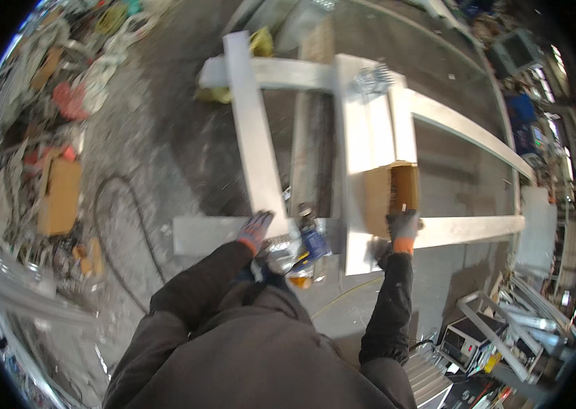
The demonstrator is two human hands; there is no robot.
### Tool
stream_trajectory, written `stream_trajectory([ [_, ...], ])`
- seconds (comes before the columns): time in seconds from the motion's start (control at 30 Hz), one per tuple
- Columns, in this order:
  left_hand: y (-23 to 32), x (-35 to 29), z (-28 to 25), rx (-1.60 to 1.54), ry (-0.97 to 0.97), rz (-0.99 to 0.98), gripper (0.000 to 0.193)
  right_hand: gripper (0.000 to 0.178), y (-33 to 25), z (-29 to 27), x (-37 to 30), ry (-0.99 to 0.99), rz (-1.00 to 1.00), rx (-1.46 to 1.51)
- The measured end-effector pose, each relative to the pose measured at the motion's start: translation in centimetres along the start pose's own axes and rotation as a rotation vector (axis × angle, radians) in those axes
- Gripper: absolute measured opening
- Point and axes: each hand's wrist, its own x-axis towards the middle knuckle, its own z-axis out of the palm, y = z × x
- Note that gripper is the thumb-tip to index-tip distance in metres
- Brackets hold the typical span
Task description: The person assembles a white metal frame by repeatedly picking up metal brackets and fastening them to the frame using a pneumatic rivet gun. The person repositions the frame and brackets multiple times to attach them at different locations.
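My left hand [256, 232], in a grey and orange glove, lies with fingers stretched out on the near end of a long pale plank [254, 129]. In a matching glove, my right hand [404, 225] is at the near edge of an open cardboard box [378, 198], its fingers curled against it. The box rests on a wide pale beam [359, 143]; what it holds is hard to make out. A clump of small metal parts [372, 80] lies farther along that beam. Between my hands, near my body, is a blue tool [314, 243], partly blurred.
Crosswise beams [465, 232] form a raised frame ahead and to the right. A dark hose [128, 187] curves over the floor at left. Scrap and another cardboard box [60, 194] line the left side. Metal profiles and equipment [468, 344] stand at lower right.
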Motion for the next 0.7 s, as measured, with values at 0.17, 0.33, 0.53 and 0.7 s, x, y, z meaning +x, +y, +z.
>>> stream_trajectory([
  [0.17, -0.6, -0.7, -0.8, -0.101, -0.030, -0.098, 0.068, 0.010, 0.4, 8.3, -12.2, -0.093, 0.082, 0.393],
  [0.33, -0.2, -2.2, -0.4, 0.026, -0.174, -0.089, 0.049, 0.022, 0.7, 18.5, -20.5, -0.507, -0.356, -0.467],
  [0.53, -0.4, -2.5, 0.5, 0.051, -0.177, -0.061, 0.043, 0.026, -4.3, 22.2, -21.5, -0.637, -0.395, -0.876],
  [0.7, -0.6, -3.0, 0.8, 0.078, -0.140, 0.007, 0.050, 0.029, -5.5, 22.2, -21.0, -0.689, -0.337, -0.966],
])
